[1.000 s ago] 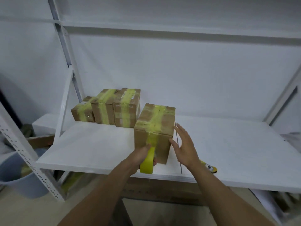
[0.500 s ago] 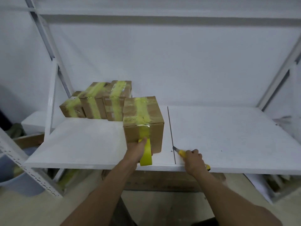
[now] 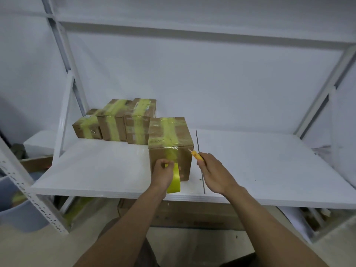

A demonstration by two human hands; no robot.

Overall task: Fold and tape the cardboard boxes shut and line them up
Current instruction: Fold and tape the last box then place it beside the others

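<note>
Shelf [image 3: 269,160] space at the left rear is taken by three taped boxes [image 3: 115,122] in a touching row. We see the fourth box [image 3: 170,139] just before them, near the front edge. Our left hand [image 3: 163,173] pinches yellow tape [image 3: 174,181] at its front face. Our right hand [image 3: 213,173] grips a yellow knife [image 3: 196,155] beside its right corner. Below left stands a blue bin [image 3: 9,214].

A brown cardboard box [image 3: 183,139] wrapped in yellow tape [image 3: 174,182] stands upright at frame centre, tape trailing down its front. Three taped boxes [image 3: 112,126] sit in a touching row to its upper left.
</note>
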